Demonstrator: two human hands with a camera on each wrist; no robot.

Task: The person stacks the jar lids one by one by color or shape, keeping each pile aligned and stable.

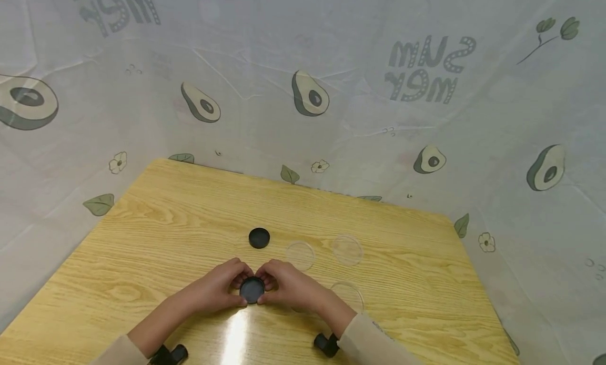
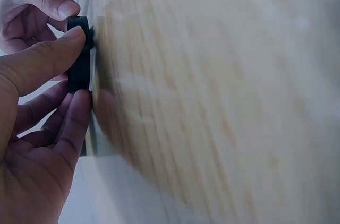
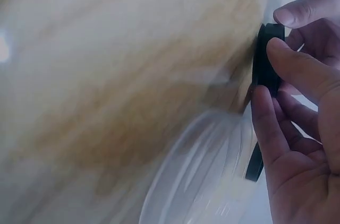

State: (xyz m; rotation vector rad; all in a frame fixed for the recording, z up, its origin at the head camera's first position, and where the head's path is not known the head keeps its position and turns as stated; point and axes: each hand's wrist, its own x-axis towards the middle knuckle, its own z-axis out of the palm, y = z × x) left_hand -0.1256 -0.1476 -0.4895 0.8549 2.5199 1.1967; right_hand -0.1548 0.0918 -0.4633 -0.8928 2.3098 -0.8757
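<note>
A shallow black round lid (image 1: pixel 252 290) is between both hands low over the wooden table, its round face up. My left hand (image 1: pixel 219 287) pinches its left edge between thumb and curled fingers. On the opposite edge my right hand (image 1: pixel 292 287) grips it the same way, and the fingertips of the two hands nearly meet at its far side. The wrist views show the lid (image 2: pixel 79 67) edge-on; a second dark edge lies close against it, and I cannot tell whether it is a separate piece. Beyond the hands lies another black round lid (image 1: pixel 259 238).
Clear round lids lie on the table (image 1: pixel 189 202): one (image 1: pixel 300 255) beyond the right hand, one (image 1: pixel 347 250) farther right, and one (image 1: pixel 349 295) beside the right forearm. A patterned curtain (image 1: pixel 255 49) surrounds the table's far sides. Black wrist devices (image 1: pixel 326 345) sit under the forearms.
</note>
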